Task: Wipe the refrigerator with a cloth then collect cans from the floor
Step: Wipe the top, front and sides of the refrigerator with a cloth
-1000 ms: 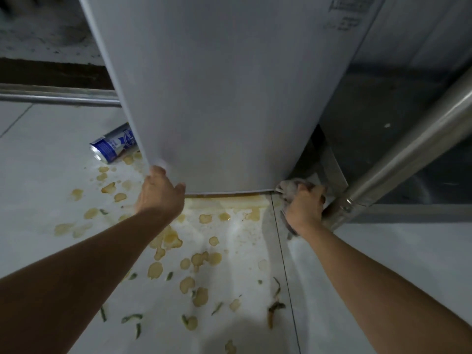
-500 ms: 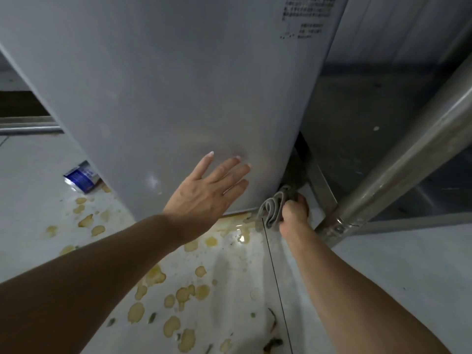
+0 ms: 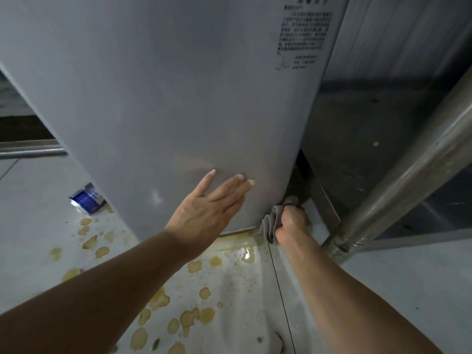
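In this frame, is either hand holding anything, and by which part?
The right hand grips a bunched grey cloth around its middle, at the grey refrigerator's lower right corner. The left hand holds nothing; it rests flat on the refrigerator.

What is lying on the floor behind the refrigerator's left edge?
A blue and white can lies there on its side. The refrigerator covers its far end, so the rest cannot be seen.

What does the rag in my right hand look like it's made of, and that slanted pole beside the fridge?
The rag looks like soft grey woven or microfibre fabric: it bunches in limp folds where the right hand grips it. The pole seems to be brushed stainless steel or similar metal: silvery, with long dull highlights.
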The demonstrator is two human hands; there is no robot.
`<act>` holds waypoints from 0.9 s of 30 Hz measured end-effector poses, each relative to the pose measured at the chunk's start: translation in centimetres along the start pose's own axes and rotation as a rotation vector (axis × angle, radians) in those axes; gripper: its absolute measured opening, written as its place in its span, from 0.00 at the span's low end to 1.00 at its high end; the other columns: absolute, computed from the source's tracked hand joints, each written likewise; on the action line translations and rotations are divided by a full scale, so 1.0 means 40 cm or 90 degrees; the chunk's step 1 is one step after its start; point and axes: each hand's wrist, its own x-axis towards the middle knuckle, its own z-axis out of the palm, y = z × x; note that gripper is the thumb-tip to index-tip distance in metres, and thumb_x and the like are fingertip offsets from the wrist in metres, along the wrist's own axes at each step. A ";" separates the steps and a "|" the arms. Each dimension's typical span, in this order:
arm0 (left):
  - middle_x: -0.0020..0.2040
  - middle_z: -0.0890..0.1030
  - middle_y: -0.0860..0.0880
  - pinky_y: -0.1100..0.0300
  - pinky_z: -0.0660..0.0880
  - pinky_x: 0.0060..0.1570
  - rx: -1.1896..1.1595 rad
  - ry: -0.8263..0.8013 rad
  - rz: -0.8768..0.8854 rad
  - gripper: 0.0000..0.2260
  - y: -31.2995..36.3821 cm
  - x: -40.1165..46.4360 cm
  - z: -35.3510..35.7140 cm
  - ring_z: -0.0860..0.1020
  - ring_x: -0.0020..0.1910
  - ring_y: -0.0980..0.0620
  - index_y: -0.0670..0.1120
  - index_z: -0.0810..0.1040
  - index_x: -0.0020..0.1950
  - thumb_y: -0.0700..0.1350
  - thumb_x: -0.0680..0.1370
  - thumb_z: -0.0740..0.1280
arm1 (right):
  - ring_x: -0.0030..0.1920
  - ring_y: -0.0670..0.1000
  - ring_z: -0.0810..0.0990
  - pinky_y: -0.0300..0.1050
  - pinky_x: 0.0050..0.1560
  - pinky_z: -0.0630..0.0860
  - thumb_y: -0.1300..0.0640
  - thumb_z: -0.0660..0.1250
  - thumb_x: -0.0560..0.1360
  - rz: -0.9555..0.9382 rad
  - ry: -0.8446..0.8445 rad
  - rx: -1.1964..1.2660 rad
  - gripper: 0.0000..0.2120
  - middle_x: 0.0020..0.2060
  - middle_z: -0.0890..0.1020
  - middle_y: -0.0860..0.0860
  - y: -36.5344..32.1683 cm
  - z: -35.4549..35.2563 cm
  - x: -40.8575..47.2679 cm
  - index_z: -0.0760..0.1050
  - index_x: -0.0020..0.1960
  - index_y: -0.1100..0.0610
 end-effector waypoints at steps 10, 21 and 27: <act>0.76 0.32 0.46 0.40 0.23 0.60 -0.002 -0.054 0.001 0.32 -0.002 0.012 -0.042 0.35 0.75 0.46 0.44 0.41 0.76 0.42 0.77 0.57 | 0.31 0.49 0.73 0.41 0.40 0.73 0.64 0.55 0.79 -0.015 0.006 0.174 0.11 0.35 0.74 0.55 -0.069 0.041 -0.088 0.67 0.38 0.57; 0.77 0.50 0.47 0.43 0.45 0.71 -0.070 0.083 -0.026 0.25 -0.089 0.032 -0.218 0.50 0.74 0.48 0.45 0.53 0.74 0.40 0.77 0.52 | 0.41 0.54 0.76 0.39 0.36 0.74 0.66 0.54 0.79 -0.176 0.022 0.297 0.06 0.55 0.76 0.61 -0.248 0.093 -0.240 0.65 0.50 0.56; 0.77 0.48 0.46 0.42 0.44 0.71 -0.035 0.157 -0.083 0.28 -0.142 0.028 -0.307 0.47 0.75 0.45 0.46 0.54 0.73 0.39 0.74 0.58 | 0.44 0.52 0.79 0.42 0.38 0.79 0.66 0.58 0.78 -0.371 -0.076 0.154 0.11 0.50 0.78 0.56 -0.292 0.078 -0.313 0.69 0.49 0.49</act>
